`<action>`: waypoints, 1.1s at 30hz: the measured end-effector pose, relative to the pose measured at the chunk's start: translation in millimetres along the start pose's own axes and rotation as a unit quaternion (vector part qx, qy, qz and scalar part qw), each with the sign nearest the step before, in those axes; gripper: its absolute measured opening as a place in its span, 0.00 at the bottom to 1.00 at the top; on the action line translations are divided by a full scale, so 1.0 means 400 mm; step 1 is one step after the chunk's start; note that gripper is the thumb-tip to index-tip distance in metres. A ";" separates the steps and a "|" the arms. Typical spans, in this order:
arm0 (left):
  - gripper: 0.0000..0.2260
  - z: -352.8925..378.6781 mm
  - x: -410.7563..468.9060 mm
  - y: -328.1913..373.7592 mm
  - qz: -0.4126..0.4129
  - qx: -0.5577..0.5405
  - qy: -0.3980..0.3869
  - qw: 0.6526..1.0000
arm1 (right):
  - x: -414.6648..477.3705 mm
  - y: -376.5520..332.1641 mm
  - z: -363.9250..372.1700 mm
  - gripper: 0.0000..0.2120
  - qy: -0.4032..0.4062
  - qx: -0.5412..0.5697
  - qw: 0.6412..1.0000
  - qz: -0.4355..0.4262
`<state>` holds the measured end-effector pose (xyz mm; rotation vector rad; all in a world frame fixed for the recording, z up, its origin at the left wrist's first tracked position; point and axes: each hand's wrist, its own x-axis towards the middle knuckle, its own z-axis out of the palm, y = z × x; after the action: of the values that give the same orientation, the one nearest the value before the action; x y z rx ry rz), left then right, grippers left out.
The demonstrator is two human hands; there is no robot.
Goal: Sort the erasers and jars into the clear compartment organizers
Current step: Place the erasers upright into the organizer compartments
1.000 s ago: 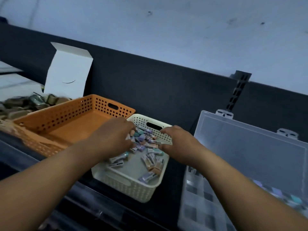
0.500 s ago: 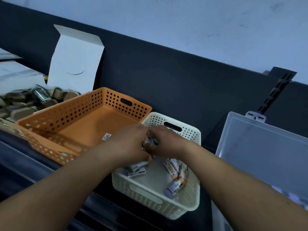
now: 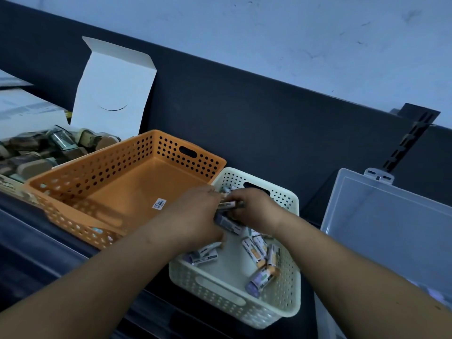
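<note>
A cream perforated basket holds several small wrapped erasers. My left hand and my right hand meet over the basket's far end, and together they grip a bunch of erasers between them. More erasers lie loose on the basket floor near the right side. The clear compartment organizer's raised lid stands at the right; its compartments are mostly cut off at the frame edge.
An empty orange perforated basket with a price sticker sits left of the cream one. Behind it an open white cardboard box holds small corked jars. A dark back panel runs behind everything.
My hands came together from either side of the pile and now hold a bunch of erasers. The view shifted left, so less of the organizer shows.
</note>
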<state>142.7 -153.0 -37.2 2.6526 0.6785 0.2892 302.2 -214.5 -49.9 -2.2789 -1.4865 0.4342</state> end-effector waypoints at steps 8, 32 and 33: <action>0.26 -0.011 -0.009 0.013 -0.015 -0.009 0.014 1.000 | -0.046 0.020 -0.065 0.10 0.059 0.159 0.985 0.040; 0.11 0.099 0.003 0.470 -0.083 -0.530 0.074 0.841 | -0.554 0.228 -0.250 0.06 0.189 0.494 0.844 0.087; 0.10 0.109 0.001 0.494 -0.076 -0.521 0.061 0.848 | -0.576 0.242 -0.257 0.06 0.198 0.523 0.823 0.098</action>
<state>238.1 -326.3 5.3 1.5363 0.5346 0.5827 336.3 -476.9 5.2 -1.4653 -0.5344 0.5905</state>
